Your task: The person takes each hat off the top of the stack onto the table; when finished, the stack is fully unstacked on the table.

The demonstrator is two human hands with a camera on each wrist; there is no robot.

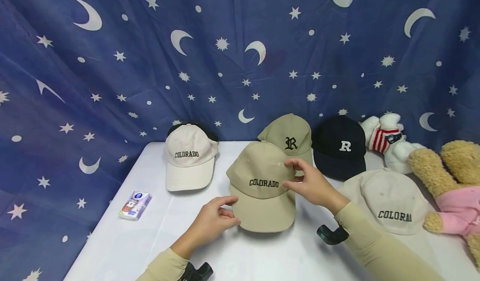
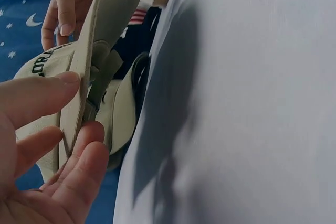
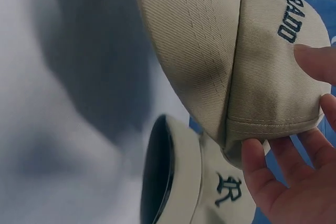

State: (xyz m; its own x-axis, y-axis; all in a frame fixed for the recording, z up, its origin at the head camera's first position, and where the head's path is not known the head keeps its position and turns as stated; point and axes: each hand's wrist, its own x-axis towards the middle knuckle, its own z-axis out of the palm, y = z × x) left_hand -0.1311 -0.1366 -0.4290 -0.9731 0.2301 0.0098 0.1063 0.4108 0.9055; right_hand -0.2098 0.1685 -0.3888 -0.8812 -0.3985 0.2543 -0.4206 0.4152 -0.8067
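Near the left edge of a white-covered table, a small purple-and-white packet lies well apart from the hands. By the back left corner, a cream "COLORADO" cap rests in front of a mostly hidden black item.

At mid-table, between the front and back edges, a person's left hand pinches the brim of a tan "COLORADO" cap at its left side. That hold takes in only the rim, so a slackened finger could let the brim drop; shadows in the wrist views suggest it is off the cloth. The right hand grips the crown's right side near its hem, thumb on the outside; too hard a squeeze could dent what looks like soft fabric.

Toward the back edge, a tan "R" cap is partly hidden behind the held one. A shove backward could bump it into the black "R" cap just beside it.

Farther right, a white plush toy sits by the back edge, and a second cream cap lies near a pink-clad teddy bear. The right sleeve passes close to that cap, and a wide swing could knock it into the bear.
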